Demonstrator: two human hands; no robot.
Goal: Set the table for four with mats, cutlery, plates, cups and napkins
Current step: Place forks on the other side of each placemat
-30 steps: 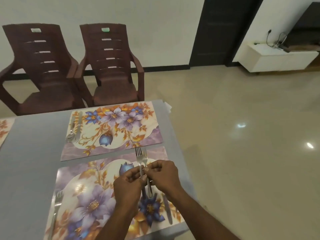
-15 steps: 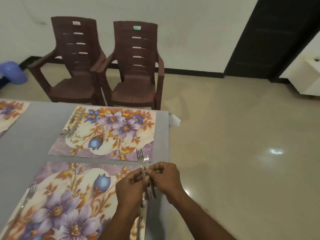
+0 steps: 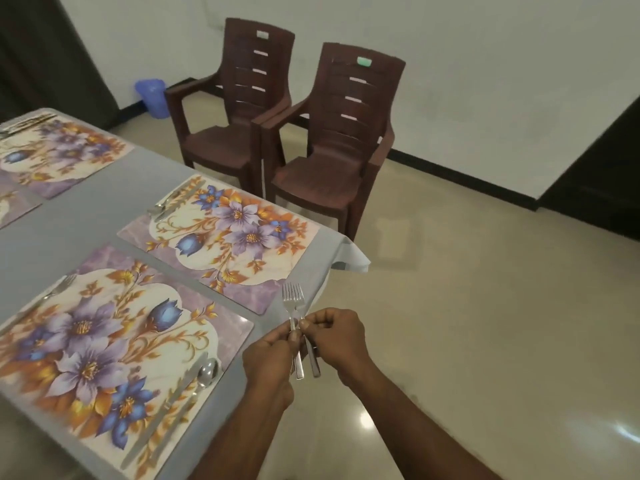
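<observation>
forks: two slim, shiny stainless-steel table forks stand tines-up just off the near right corner of the grey-clothed worktop, held in the air over its edge and the pale tiled floor.
handling: judged light, rigid and smooth; polished metal will likely slide between fingertips, and two handles lying side by side may fan apart or knock. not fragile, though a drop onto the tiles would be noisy.
where to take hold: the narrow neck just below the tines, or the flat handle, looks the surest place for a pinch.
left hand: the left hand, nearer the worktop, has thumb and fingers curled in a narrow pinch on the neck of one fork, its handle hanging below the palm.
right hand: the right hand, on the side away from the worktop, pinches the neck of the other fork, fingers bent close; the two hands meet at the fingertips.
mats: the nearest purple-and-orange floral rectangular placemat on the worktop carries a steel spoon and a knife at its right edge and a fork at its left; the floral placemat beyond it shows cutlery at its far left edge only.
step in hand: apparently separating the pair so that one fork goes to a mat short of one.
not seen: plates, cups, napkins.
</observation>
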